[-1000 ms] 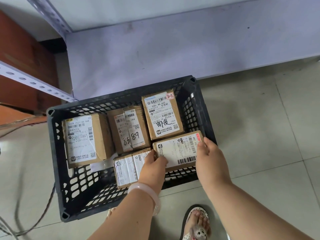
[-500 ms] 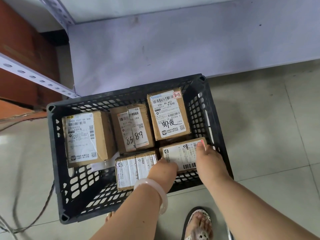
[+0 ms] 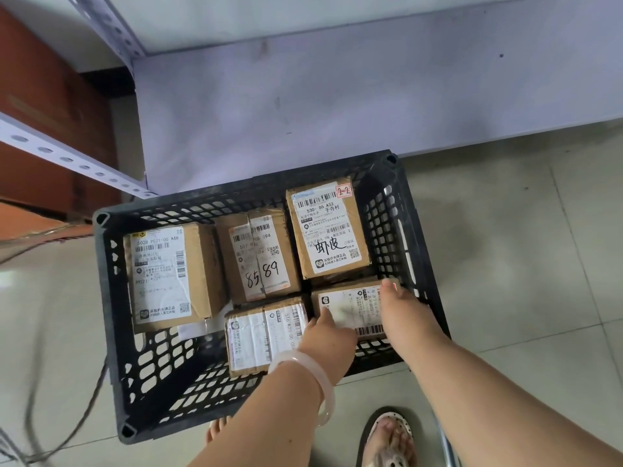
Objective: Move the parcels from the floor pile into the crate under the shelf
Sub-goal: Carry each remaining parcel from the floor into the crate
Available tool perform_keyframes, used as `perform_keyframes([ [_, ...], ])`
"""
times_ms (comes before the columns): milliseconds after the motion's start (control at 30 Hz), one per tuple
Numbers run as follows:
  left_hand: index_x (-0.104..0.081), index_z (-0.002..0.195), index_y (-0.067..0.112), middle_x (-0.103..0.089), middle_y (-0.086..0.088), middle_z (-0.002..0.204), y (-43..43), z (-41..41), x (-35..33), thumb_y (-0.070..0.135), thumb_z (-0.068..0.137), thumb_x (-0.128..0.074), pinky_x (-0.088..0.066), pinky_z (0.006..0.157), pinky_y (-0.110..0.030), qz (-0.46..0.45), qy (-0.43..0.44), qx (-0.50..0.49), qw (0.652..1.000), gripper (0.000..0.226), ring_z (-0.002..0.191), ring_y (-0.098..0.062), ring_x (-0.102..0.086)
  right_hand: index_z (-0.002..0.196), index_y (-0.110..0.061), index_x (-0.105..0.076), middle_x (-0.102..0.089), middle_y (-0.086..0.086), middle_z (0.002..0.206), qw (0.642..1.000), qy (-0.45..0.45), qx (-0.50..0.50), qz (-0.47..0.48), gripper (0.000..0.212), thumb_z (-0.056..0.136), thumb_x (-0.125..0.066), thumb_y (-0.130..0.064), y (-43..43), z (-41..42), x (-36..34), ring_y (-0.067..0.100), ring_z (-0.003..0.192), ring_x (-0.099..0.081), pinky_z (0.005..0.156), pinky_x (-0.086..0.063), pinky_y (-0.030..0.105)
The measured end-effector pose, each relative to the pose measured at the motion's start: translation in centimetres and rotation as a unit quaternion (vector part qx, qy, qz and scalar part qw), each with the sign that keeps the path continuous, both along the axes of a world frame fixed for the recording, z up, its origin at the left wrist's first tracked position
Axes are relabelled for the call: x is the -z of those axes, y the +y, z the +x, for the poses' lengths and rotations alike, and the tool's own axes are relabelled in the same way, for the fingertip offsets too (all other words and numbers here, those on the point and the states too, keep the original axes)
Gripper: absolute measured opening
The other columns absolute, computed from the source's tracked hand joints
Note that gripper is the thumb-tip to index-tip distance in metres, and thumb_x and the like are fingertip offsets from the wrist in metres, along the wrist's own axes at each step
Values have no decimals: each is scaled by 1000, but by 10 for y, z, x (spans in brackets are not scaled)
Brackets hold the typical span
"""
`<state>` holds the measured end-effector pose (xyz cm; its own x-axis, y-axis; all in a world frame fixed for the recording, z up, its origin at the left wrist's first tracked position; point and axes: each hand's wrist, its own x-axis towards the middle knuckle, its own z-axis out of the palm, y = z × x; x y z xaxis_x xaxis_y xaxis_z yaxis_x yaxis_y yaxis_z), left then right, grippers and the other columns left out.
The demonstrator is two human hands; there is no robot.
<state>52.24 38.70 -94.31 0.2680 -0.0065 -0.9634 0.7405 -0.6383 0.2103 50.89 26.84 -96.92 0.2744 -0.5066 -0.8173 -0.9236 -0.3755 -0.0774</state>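
One parcel (image 3: 350, 308), long axis L-R, gripped by L hand (image 3: 328, 338), R hand (image 3: 401, 311).

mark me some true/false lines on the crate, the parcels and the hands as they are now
1. The crate holds five parcels. True.
2. Both hands are empty. False: the left hand and the right hand hold the near-right parcel by its ends.
3. The bangle is on the left wrist. True.
4. The 8589 parcel lies on the floor. False: it is in the crate, in the middle of the far row.
5. The 2-2 parcel sits in the crate's far-right corner. True.
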Motion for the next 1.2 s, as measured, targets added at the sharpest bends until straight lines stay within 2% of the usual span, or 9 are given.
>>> perform_keyframes([
  [67,-16,151,26,-41,-12,145,4,-4,-7,13,93,-37,-42,43,-17,-19,-14,-67,997,63,70,-13,-62,125,-17,-54,-58,11,113,999,-30,-5,11,64,95,-16,-59,-2,-2,-11,24,92,-56,66,-43,27],
  [167,-27,147,32,-58,-3,122,15,5,-31,13,95,-38,-32,32,-13,-14,-57,-71,996,57,41,-3,-38,122,-18,-56,-61,9,110,996,-74,7,47,52,98,-23,-51,-5,0,-41,23,91,-58,66,-42,28],
  [267,-35,143,29,-60,4,100,31,19,-57,16,97,-40,-44,46,-19,-2,-95,-135,986,49,47,-4,-39,101,-13,-61,-66,12,98,994,-81,20,72,44,99,-29,-44,-4,13,-80,26,87,-61,73,-47,33],
  [367,-44,137,25,-57,-6,128,44,35,-94,18,93,-49,-53,77,-38,-24,-141,-173,975,45,66,-1,-44,86,-10,-64,-70,19,95,986,-109,62,113,32,89,-44,-35,1,26,-123,38,94,-66,73,-45,36],
  [500,-49,127,34,-61,1,117,51,50,-175,17,96,-46,-52,80,-38,-57,-159,-180,969,36,71,-5,-49,73,-23,-60,-69,11,106,971,-151,104,156,17,85,-53,-33,13,37,-205,31,103,-64,93,-51,45],
  [633,-53,130,32,-61,6,82,52,57,-277,17,95,-44,-48,76,-34,-71,-168,-186,966,39,69,-13,-48,91,-23,-59,-64,8,115,955,-183,144,185,18,82,-56,-39,24,39,-308,27,108,-60,94,-49,47],
  [1000,-48,135,22,-59,0,93,48,25,-568,16,96,-48,-48,74,-34,-221,-259,-17,940,40,76,-16,-53,108,-20,-58,-66,-1,102,896,-329,237,181,21,91,-56,-31,27,-26,-598,17,94,-63,70,-46,32],
  [1133,-51,132,27,-59,-5,121,29,3,-647,23,95,-49,-47,97,-41,-256,-297,38,919,37,107,-24,-58,102,-20,-60,-64,1,99,868,-386,282,137,15,92,-56,-30,10,-71,-687,21,96,-62,80,-48,37],
  [1200,-51,132,29,-59,-4,123,9,-8,-685,24,96,-48,-50,92,-42,-277,-307,68,908,37,110,-24,-57,97,-19,-60,-65,1,98,851,-413,306,112,11,92,-57,-29,-5,-97,-727,22,95,-62,89,-48,41],
])
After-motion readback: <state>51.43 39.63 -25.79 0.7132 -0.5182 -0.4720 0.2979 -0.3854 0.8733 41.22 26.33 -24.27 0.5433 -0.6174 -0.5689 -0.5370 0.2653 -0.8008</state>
